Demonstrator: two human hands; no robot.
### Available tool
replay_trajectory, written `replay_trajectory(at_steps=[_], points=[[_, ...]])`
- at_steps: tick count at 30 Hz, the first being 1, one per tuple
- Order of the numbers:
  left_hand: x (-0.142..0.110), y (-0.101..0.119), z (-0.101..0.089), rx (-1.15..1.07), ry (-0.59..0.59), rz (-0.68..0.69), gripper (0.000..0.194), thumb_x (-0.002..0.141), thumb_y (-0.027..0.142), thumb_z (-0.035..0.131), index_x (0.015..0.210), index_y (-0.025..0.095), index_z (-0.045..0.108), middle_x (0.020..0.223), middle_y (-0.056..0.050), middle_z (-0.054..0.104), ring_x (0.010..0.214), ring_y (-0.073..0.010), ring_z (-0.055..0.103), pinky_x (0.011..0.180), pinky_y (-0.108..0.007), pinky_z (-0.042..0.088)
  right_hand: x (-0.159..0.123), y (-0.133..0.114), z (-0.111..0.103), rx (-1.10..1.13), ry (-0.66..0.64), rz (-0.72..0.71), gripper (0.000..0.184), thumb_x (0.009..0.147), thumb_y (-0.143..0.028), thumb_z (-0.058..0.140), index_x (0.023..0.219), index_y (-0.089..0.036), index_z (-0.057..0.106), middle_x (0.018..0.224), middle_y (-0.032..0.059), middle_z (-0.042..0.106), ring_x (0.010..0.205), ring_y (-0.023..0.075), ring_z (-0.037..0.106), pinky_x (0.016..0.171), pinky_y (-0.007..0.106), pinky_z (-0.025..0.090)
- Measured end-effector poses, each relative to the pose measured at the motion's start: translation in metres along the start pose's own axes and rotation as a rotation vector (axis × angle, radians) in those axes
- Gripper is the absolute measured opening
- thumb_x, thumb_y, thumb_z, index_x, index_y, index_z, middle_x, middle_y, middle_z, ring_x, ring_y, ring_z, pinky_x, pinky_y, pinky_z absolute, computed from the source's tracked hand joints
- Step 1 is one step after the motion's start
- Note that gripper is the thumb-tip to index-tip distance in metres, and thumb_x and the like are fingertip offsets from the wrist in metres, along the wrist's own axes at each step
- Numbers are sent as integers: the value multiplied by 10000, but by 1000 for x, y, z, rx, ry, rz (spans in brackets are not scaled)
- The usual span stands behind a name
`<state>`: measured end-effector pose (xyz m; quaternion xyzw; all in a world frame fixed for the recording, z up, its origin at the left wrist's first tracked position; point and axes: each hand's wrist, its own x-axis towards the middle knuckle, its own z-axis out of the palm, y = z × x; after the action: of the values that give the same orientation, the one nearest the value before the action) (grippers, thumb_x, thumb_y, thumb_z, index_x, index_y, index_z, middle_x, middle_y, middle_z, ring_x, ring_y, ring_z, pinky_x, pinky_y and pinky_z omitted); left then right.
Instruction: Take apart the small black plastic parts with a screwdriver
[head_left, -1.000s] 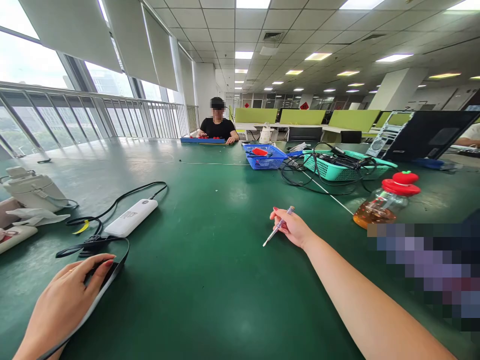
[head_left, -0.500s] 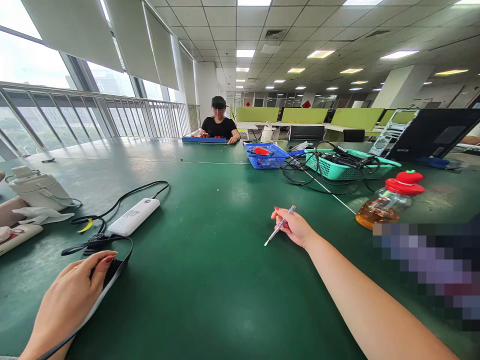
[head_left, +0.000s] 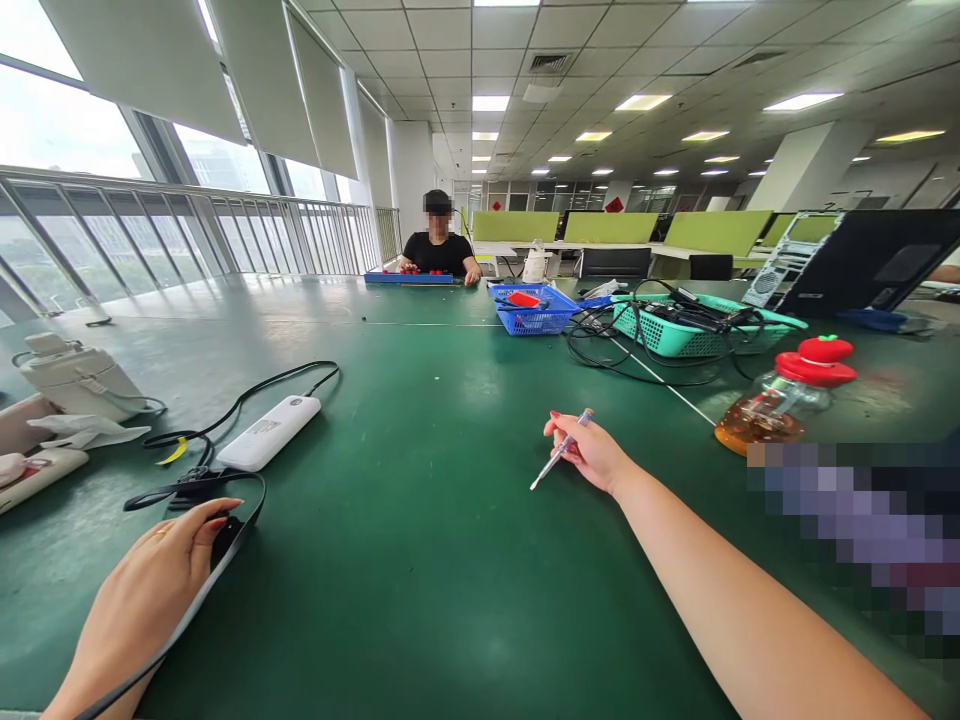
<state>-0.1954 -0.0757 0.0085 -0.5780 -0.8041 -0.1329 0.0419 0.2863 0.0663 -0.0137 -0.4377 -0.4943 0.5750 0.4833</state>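
My right hand (head_left: 589, 452) rests on the green table (head_left: 420, 520) with its fingers pinched round a thin clear-handled screwdriver (head_left: 559, 451), tip pointing down and left. At the lower left my left hand (head_left: 150, 580) lies curled over a small black device (head_left: 223, 532) with a black strap (head_left: 187, 610) running under my wrist. A white power bank (head_left: 268, 432) with a black cable (head_left: 247, 395) lies just beyond that hand.
A glass jar with a red lid (head_left: 780, 400) stands right of my right hand. Further back are a blue basket (head_left: 534, 312), a teal basket of cables (head_left: 675, 328) and an open laptop (head_left: 855, 262). A person in black (head_left: 437, 250) sits at the far end. A white bag (head_left: 71, 385) lies at left.
Both hands stay where they were; the view has shifted slightly, and my left hand's fingers have drawn a little closer over the black device.
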Motion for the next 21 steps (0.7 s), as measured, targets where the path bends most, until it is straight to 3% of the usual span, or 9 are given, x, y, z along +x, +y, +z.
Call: replay_trajectory(at_steps=[11,16,21], points=[[0,-4,4,18,46,72,571,948,454,218,1237,199,639,1105,-118,726,1062,-288,652,867,-386,502,0,0,1,-3,4,-8,402,722,-578,724,632,-194,648,508,-64,417,411,44,255,521,296,342],[0,-9,12,-38,86,153,503,943,443,268,1238,262,633,1237,-63,685,1074,-248,660,834,-330,515,0,0,0,-4,-3,-8,403,719,-587,723,640,-197,657,496,-65,407,419,53,251,517,297,340],[-1,-12,17,-64,46,278,542,917,419,259,1313,232,578,1375,-59,597,1134,-242,645,825,-309,538,0,-1,0,0,2,-6,403,710,-582,732,628,-196,652,502,-63,411,421,49,248,510,294,327]])
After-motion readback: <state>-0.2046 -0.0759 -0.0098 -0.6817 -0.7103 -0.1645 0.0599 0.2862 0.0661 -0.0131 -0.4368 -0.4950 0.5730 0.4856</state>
